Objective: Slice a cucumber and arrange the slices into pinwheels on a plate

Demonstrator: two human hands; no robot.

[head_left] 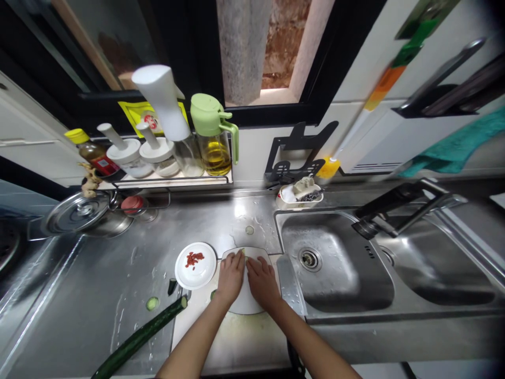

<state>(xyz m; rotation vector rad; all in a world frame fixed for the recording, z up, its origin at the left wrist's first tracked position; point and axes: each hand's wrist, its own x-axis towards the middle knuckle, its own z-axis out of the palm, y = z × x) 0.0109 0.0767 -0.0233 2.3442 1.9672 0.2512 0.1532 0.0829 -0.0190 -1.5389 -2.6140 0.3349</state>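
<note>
Both hands are over a pale oval plate [248,304] lying on a white cutting board [248,342]. My left hand [232,275] has its fingers close together, with a small green cucumber slice [243,251] at the tips. Beside it, my right hand [262,279] bends its fingers down to the plate, and a bit of green shows by its index fingertip. The thumbs are mostly hidden. Right of the plate lies a cleaver [291,287], its wide blade reaching the sink edge. A long cut cucumber [140,339] rests at the left across the board's edge.
Left of the plate stands a white dish [183,273] with red goji berries [193,258]. Cucumber pieces [152,303] lie on the steel counter [118,273]. A double sink [335,263] with a faucet [389,210] is at right. Behind are a spice rack [173,180] and an oil bottle [215,152].
</note>
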